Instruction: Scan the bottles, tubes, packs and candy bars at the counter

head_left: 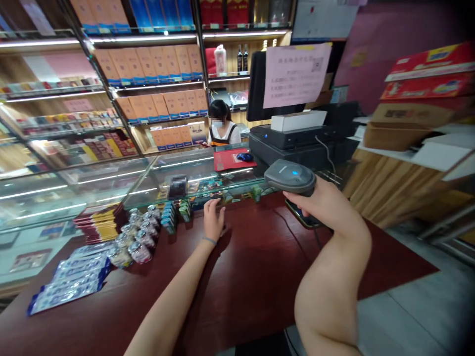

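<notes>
My right hand (pixel 309 200) is wrapped round a dark grey barcode scanner (pixel 287 174) with a blue light on its top, held above the counter's right side. Under that hand a phone-like dark object (pixel 302 217) is partly hidden. My left hand (pixel 213 220) rests near the middle of the dark red counter (pixel 237 277), fingers apart and nothing seen in them. To its left stand small green boxes (pixel 184 211) and blue boxes (pixel 168 217) in rows. Beyond them are several clear jars with silver lids (pixel 140 251).
Blue-and-white packets (pixel 72 277) and stacked maroon-yellow packs (pixel 100 222) lie at left. Behind is a glass display case (pixel 122 185) with a red mat (pixel 234 159) and mouse. A monitor (pixel 257 86) stands right of a masked person (pixel 222 129). Cartons (pixel 397 133) are at far right.
</notes>
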A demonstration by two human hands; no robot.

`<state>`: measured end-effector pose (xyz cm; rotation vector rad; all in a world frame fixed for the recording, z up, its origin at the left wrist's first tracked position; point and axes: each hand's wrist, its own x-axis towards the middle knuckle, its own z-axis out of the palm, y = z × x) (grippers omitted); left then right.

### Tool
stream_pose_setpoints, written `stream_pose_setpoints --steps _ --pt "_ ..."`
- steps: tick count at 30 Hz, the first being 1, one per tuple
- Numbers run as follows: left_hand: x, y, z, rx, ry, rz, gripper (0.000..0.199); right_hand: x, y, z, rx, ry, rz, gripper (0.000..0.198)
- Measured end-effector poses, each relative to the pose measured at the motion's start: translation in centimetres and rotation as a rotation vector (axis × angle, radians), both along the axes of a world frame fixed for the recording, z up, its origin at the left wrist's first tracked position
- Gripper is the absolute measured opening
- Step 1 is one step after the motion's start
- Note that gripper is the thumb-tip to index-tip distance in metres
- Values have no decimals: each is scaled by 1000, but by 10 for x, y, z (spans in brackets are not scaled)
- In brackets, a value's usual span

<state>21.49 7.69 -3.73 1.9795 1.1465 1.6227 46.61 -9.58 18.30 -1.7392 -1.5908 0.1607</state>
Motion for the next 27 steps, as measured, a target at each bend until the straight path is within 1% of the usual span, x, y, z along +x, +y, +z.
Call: stream_pose_setpoints --steps 2,6,9,11,14,19,23,27 --pt "33 3 -2 -47 -34 -71 37 8 -1 -3 -1 30 -44 30" --pt "97 10 -5 -125 -88 -196 46 21 0 -9 6 62 -81 26" --pt "134 18 -7 -167 -82 -224 58 27 2 -11 5 63 -117 25" --pt "149 24 -9 -197 -63 -219 65 30 2 -12 6 70 -136 25" --pt "160 30 -12 -245 -44 -198 68 32 2 -11 2 87 -142 26" --pt "160 30 -15 -283 -70 -187 52 31 2 -10 16 95 -135 27" --pt "159 28 -13 -256 -112 -169 37 29 3 -11 44 118 -102 26" --pt "160 27 -12 -156 -58 -186 24 28 4 -12 63 130 -85 26"
